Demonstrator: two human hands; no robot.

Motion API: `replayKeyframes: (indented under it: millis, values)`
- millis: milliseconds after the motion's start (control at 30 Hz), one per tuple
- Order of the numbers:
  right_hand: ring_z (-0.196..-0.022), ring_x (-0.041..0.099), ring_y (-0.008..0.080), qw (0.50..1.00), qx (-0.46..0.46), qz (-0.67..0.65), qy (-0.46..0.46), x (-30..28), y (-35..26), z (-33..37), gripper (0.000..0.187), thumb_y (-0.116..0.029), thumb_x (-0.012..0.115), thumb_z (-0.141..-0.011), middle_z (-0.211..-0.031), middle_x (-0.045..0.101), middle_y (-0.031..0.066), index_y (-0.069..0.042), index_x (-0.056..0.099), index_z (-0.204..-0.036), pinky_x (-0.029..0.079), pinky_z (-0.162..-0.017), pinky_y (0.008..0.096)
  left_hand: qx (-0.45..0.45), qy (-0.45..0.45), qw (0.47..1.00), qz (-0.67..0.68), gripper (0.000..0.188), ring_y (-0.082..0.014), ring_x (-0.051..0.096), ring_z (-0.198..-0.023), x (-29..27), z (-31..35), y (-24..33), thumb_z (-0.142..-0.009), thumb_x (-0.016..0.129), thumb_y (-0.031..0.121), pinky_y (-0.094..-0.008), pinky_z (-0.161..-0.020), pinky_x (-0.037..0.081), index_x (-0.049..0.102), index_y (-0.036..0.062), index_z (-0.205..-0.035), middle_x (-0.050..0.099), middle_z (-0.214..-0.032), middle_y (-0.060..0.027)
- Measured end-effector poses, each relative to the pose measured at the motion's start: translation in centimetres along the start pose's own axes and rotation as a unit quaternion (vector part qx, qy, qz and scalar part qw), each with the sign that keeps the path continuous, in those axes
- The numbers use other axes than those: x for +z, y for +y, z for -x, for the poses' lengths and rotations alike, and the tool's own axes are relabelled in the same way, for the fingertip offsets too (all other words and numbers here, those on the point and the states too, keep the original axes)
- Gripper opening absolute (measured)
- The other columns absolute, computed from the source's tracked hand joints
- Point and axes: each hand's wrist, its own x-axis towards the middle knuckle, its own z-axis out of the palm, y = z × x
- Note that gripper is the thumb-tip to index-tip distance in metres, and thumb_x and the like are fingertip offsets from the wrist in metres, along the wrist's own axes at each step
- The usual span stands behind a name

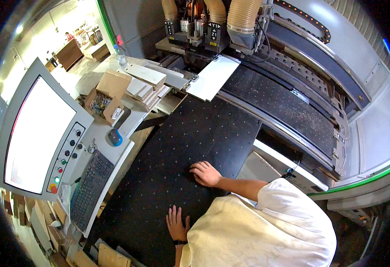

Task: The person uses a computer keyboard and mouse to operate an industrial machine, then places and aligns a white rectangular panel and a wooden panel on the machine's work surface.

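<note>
My left hand [177, 224], with a dark band at the wrist, rests on the black perforated table [177, 138], fingers stretched and apart. Farther up the same table lies my right hand [206, 173], palm down with its fingers slightly bent. Nothing shows in either hand. Beyond the table's far end, a white panel [215, 78] with notched corners lies at the machine, beneath the machining head [199, 33] and its ribbed hoses.
To the left stand a control screen [39, 133], a keyboard [92, 189], a blue-black mouse [115, 137] and an open cardboard box [104, 100] of small parts. Board offcuts [146, 86] are stacked behind. The machine's drilled bed [275, 98] carries scattered chips on the right.
</note>
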Motion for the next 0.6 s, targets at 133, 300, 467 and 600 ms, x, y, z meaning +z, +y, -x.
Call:
replayKeyframes:
  millis: [133,300,467,600]
  values:
    - [-0.125,0.057,0.0324,1.000,0.000,-0.001,0.007,-0.02,-0.10,-0.05,0.033,-0.018,0.068,-0.095,-0.131,0.060,0.0112,-0.009,0.062,-0.125,0.045,-0.108,0.0463,-0.004,0.000,1.000,0.001,0.053,-0.0355,0.041,-0.152,0.11,0.00,-0.01,-0.102,0.066,0.038,-0.0564,-0.126,0.029,0.059,0.0098,-0.147,0.049,-0.162,-0.0134]
    - [-0.125,0.057,0.0323,1.000,0.002,-0.004,0.001,0.06,0.05,0.04,0.033,-0.017,0.068,-0.094,-0.131,0.060,0.0112,-0.009,0.061,-0.126,0.045,-0.108,0.0460,-0.011,-0.002,1.000,0.001,0.053,-0.0361,0.042,-0.152,-0.01,-0.07,0.26,-0.102,0.067,0.038,-0.0561,-0.126,0.030,0.060,0.0097,-0.146,0.050,-0.161,-0.0142]
    - [-0.125,0.056,0.0327,1.000,0.005,-0.003,-0.001,0.05,0.02,0.13,0.034,-0.017,0.068,-0.094,-0.131,0.060,0.0111,-0.009,0.061,-0.126,0.045,-0.109,0.0459,-0.002,0.006,1.000,0.002,0.053,-0.0367,0.043,-0.151,-0.22,-0.10,0.38,-0.102,0.066,0.038,-0.0562,-0.126,0.030,0.060,0.0094,-0.146,0.051,-0.160,-0.0149]
    - [-0.125,0.056,0.0328,1.000,0.003,0.000,-0.001,0.21,0.16,0.21,0.035,-0.018,0.069,-0.094,-0.132,0.060,0.0109,-0.009,0.061,-0.127,0.045,-0.109,0.0458,0.001,0.005,1.000,-0.005,0.053,-0.0368,0.043,-0.151,-0.01,-0.12,0.22,-0.103,0.066,0.039,-0.0561,-0.126,0.030,0.060,0.0090,-0.146,0.051,-0.160,-0.0150]
